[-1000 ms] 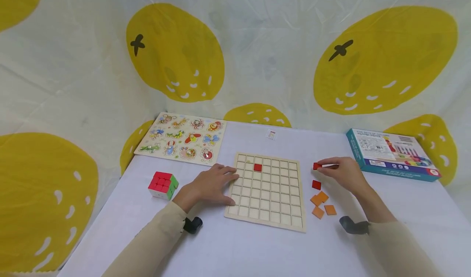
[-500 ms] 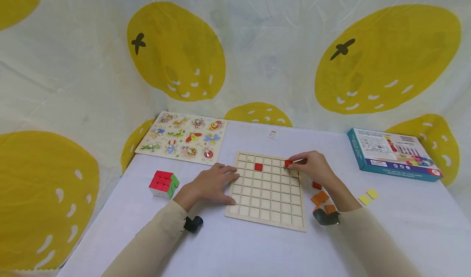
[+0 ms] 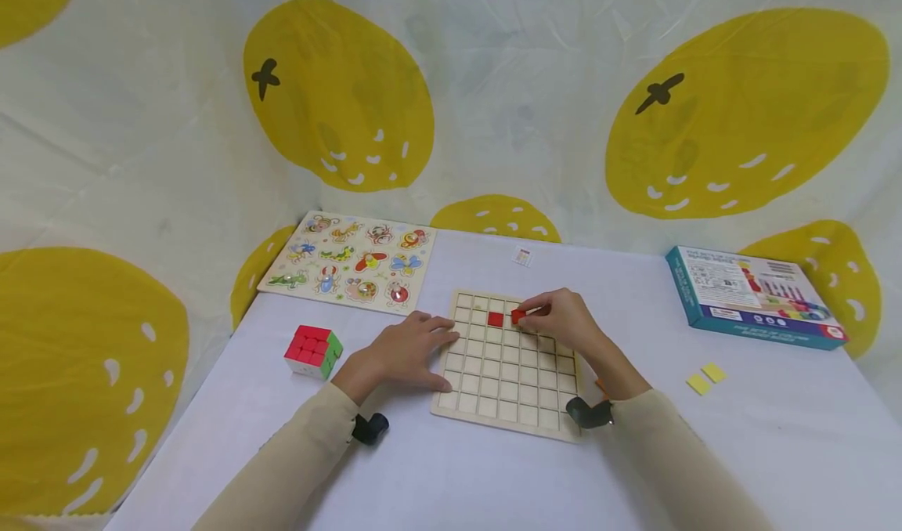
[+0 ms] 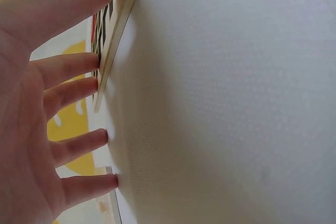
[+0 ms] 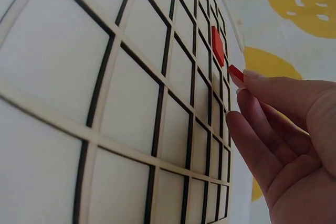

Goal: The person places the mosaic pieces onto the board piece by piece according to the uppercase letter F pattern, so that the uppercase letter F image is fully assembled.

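Note:
A wooden grid board (image 3: 499,371) lies on the white table, with one red square tile (image 3: 496,319) set in a cell of its second row. Close over that same row, just right of the set tile, my right hand (image 3: 562,321) pinches another red tile (image 5: 237,73) between thumb and fingertips. My left hand (image 3: 405,359) rests at the board's left edge, fingers spread and fairly straight. In the left wrist view its thumb and two fingers (image 4: 73,69) touch the board's edge (image 4: 118,38).
A red-topped puzzle cube (image 3: 312,352) stands left of my left hand. Behind it lies an insect peg puzzle (image 3: 352,261). A boxed game (image 3: 754,296) and two yellow tiles (image 3: 707,377) are at the right. An orange tile (image 3: 601,387) shows partly beneath my right wrist.
My right hand has carried the red tile leftward from beside the board to over its second row. The forearm now covers most of the loose tiles. The left hand stays put.

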`<state>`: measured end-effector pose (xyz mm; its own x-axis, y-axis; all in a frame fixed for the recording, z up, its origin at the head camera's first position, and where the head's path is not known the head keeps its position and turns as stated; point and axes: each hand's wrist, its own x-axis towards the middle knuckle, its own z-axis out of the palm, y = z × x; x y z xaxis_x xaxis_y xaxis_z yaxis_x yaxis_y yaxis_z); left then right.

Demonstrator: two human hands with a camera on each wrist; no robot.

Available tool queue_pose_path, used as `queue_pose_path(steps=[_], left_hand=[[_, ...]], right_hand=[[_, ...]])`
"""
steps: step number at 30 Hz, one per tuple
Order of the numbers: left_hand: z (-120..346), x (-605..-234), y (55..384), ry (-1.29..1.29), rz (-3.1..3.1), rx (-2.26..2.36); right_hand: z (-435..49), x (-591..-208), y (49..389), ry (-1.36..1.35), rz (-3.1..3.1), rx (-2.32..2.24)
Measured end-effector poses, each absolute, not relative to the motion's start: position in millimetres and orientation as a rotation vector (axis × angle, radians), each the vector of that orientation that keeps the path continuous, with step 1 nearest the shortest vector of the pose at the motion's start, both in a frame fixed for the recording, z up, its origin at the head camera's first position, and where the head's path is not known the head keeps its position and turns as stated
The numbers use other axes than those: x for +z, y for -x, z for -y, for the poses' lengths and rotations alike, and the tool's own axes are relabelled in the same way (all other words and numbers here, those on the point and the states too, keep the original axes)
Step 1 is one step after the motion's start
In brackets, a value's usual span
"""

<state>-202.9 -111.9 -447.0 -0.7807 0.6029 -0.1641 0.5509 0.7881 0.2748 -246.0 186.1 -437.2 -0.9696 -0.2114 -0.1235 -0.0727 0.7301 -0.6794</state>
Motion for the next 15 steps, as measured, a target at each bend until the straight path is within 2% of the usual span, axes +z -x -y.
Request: queue_pose_path(steps=[15], left_hand=[[112.8, -448.9, 203.4, -0.894, -2.742, 0.302]], right_hand=[[-177.5, -446.7, 245.4, 0.241, -2.773, -1.008]])
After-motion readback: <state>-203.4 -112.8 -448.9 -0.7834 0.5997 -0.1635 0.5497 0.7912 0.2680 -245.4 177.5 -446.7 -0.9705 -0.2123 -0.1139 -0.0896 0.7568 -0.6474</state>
